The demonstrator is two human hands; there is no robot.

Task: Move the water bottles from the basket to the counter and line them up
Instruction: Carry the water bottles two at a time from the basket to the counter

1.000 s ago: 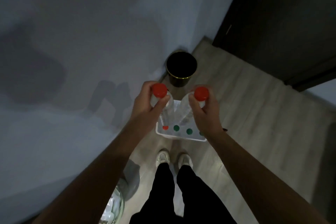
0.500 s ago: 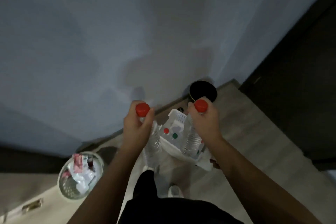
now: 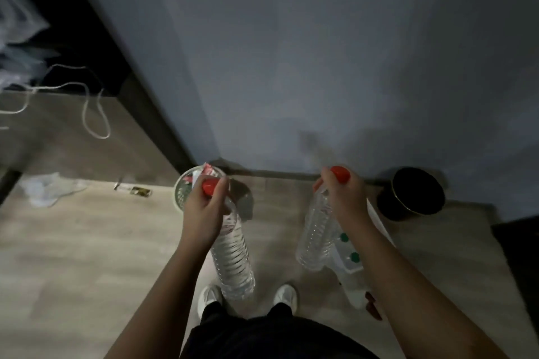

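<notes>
A red-capped bottle (image 3: 233,256) is gripped at its neck by the curled fingers of the left hand (image 3: 204,213) and hangs below it over the floor (image 3: 87,242). A second bottle (image 3: 316,236) is gripped likewise by the right hand (image 3: 347,198), just beside the white basket (image 3: 356,294).

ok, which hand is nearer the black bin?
Right. The right hand, gripping a bottle by its neck, is close beside the black bin; the left hand, holding the other bottle, is farther off, by the mesh wastebasket.
</notes>
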